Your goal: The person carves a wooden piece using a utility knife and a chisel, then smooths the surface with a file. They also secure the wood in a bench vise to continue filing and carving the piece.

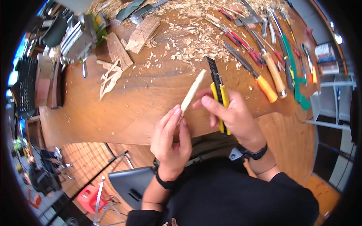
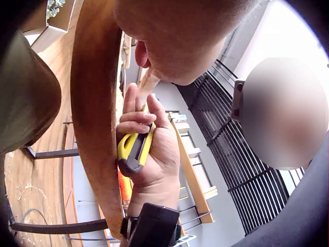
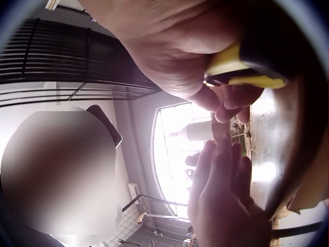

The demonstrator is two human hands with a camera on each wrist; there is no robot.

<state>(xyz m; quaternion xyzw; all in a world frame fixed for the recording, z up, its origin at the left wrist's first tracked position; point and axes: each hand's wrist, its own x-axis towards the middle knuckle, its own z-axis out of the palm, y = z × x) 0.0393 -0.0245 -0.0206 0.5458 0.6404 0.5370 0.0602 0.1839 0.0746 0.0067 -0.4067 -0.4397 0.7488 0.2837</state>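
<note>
My left hand (image 1: pixel 169 137) pinches the lower end of a pale whittled wooden stick (image 1: pixel 194 90) between thumb and fingertips. The stick tilts up and to the right, over the table's front part. Beside it, my right hand (image 1: pixel 241 118) holds a yellow-and-black snap-off utility knife (image 1: pixel 225 96), its dark blade extended and pointing away from me. In the left wrist view, the curled fingers of the right hand (image 2: pixel 162 149) wrap the knife handle (image 2: pixel 134 152). The right wrist view has the left hand (image 3: pixel 223 200) below the right one, with the knife (image 3: pixel 231 64) above.
Wood shavings (image 1: pixel 192 41) cover the far part of the wooden table (image 1: pixel 94 120). Files and screwdrivers, including an orange-handled file (image 1: pixel 266 88), lie along the right. Wood blocks (image 1: pixel 143 34), split wood pieces (image 1: pixel 109 79) and a metal vise (image 1: pixel 79 41) stand or lie to the left.
</note>
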